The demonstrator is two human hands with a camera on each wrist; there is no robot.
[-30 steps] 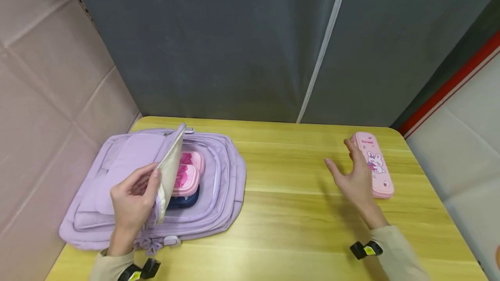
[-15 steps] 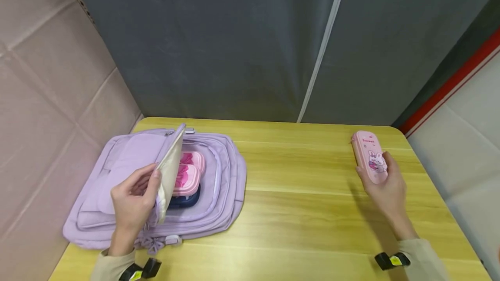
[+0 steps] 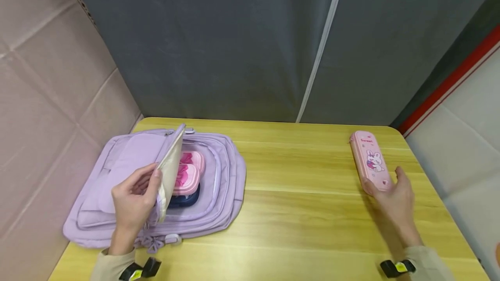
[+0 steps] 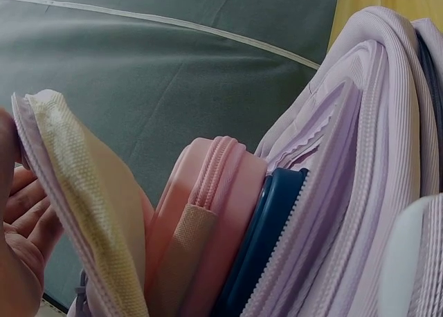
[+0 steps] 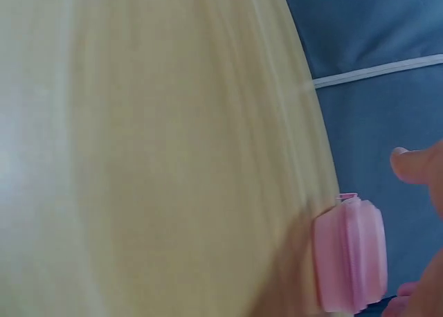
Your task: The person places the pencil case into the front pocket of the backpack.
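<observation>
On the left lies a lavender backpack [image 3: 228, 177] with its zipped front flap [image 3: 170, 181] raised. My left hand [image 3: 133, 198] pinches the flap's edge between thumb and fingers. Inside the opening sit two pink bow-printed cases [image 3: 187, 179] and a dark blue case [image 4: 266, 227] beneath them. At the right, a pink rabbit-printed pencil case [image 3: 369, 155] rests on the table. My right hand [image 3: 396, 203] is at its near end, thumb over the lower left edge, fingers spread apart on the other side. In the right wrist view, one finger [image 5: 412, 166] is clear of the pencil case.
A yellow wood-grain table [image 3: 297, 211] spans the space between backpack and pencil case. Behind it hangs a dark grey curtain [image 3: 234, 55]. A pale quilted wall [image 3: 43, 112] is on the left, and a white panel with a red edge [image 3: 449, 77] on the right.
My right hand has moved from the pencil case's left side round to its near end, then slightly back towards me. The pencil case has shifted slightly. The left hand keeps holding the flap.
</observation>
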